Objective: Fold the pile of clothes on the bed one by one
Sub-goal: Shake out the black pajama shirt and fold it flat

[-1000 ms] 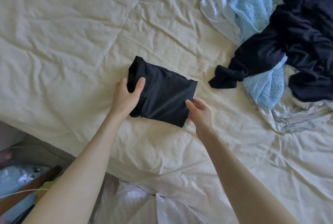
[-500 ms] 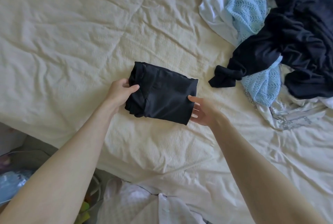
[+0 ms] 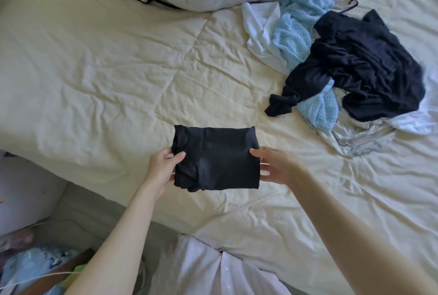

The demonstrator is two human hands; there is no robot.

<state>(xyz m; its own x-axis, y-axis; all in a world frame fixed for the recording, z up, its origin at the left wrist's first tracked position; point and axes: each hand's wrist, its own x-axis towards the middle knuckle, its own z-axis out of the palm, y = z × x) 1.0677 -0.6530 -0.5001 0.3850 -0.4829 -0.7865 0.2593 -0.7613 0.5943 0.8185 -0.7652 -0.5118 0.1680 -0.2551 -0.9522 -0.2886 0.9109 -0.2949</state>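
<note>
Lifted off bed (image 3: 94, 69) — folded garment (image 3: 218, 159), pile (image 3: 343, 64) beside.

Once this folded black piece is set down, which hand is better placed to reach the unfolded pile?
Right. The right hand sits on the folded black garment's pile-side edge; the left hand grips the far edge from the pile.
</note>
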